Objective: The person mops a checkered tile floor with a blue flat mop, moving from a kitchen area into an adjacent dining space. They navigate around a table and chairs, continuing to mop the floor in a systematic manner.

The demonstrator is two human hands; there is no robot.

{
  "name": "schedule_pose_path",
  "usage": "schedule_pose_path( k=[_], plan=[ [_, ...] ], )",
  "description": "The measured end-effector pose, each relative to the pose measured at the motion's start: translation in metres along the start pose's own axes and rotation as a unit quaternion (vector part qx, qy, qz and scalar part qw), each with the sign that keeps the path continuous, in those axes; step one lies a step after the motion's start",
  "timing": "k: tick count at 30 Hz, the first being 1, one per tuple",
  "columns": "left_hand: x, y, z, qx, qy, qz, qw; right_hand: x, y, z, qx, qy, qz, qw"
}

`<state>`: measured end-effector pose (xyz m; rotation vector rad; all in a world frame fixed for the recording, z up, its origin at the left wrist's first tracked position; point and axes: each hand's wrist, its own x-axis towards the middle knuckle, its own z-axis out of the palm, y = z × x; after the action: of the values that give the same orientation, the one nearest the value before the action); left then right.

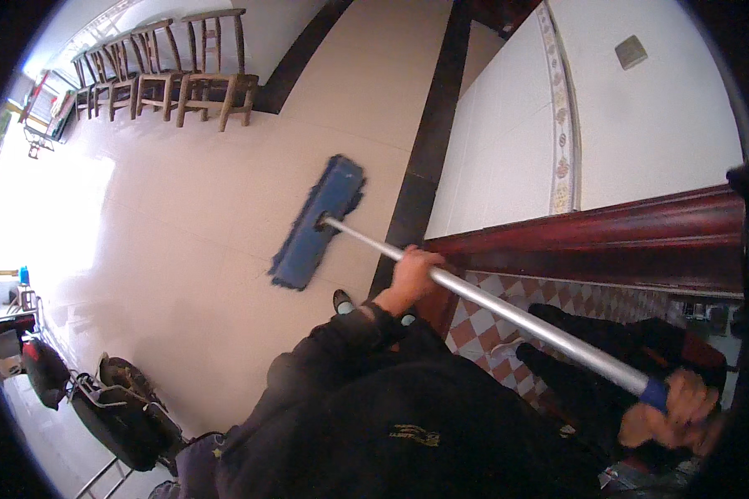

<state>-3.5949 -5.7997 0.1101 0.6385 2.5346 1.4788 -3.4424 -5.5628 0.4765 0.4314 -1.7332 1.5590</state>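
A flat mop with a blue head [319, 223] and dark fringe rests on the pale tiled floor [225, 206]. Its silver metal pole [537, 321] runs from the head down to the lower right. My left hand [414, 277] is wrapped around the pole's thinner part, near the dark floor border. At the far end, my right hand [671, 411] grips the pole by its blue end part; it is slightly blurred. Both sleeves are black. One of my shoes [342, 300] shows just below the mop head.
Wooden chairs [215, 84] line the wall at upper left. A white wall [505, 143] with dark red trim [599, 240] stands to the right, above a checkered surface [480, 321] and dark shapes I cannot identify. Dark objects with metal tubing [122, 424] stand at lower left.
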Motion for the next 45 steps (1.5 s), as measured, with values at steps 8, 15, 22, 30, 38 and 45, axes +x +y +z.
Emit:
schedule_pose_path(
  k=[8,15,22,30,38,45],
  plan=[
    [0.08,-0.017,0.05,-0.139,-0.109,0.1,0.979,0.02,-0.007,0.056,0.072,-0.27,0.017,0.96],
    [0.117,-0.05,0.029,-0.068,-0.121,0.12,0.983,0.045,0.028,0.072,0.124,-0.314,0.022,0.941],
    [0.161,-0.094,-0.032,-0.064,-0.038,0.069,0.995,0.087,0.107,0.092,0.245,-0.295,0.016,0.923],
    [0.24,-0.161,-0.099,0.07,0.017,-0.005,0.997,0.192,0.271,0.102,0.399,-0.438,0.045,0.804],
    [0.3,-0.212,-0.132,0.085,0.038,-0.081,0.992,0.254,0.402,0.134,0.515,-0.298,0.017,0.804],
    [0.385,-0.231,-0.135,0.106,-0.052,-0.104,0.988,0.323,0.479,0.127,0.46,-0.183,0.075,0.866]
  ],
)
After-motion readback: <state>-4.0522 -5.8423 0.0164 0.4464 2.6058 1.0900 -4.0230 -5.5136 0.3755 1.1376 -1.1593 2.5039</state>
